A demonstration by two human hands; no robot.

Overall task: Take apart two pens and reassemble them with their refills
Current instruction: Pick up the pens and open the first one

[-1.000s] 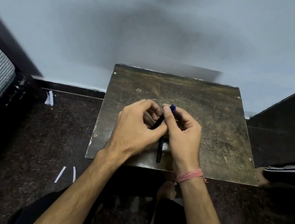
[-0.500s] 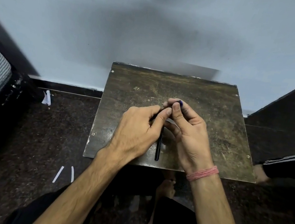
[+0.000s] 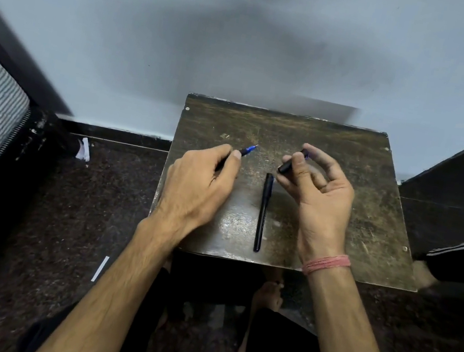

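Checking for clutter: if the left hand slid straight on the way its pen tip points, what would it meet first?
Probably nothing: the left hand aims its blue-tipped pen body up-right over the bare dark worn tabletop towards the pale wall.

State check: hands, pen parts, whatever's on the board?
Left hand: closed on pen body, blue tip exposed.
Right hand: pinching cap, held off the board.
Second pen: capped, lying flat on board, untouched.
Board: flat, scuffed.
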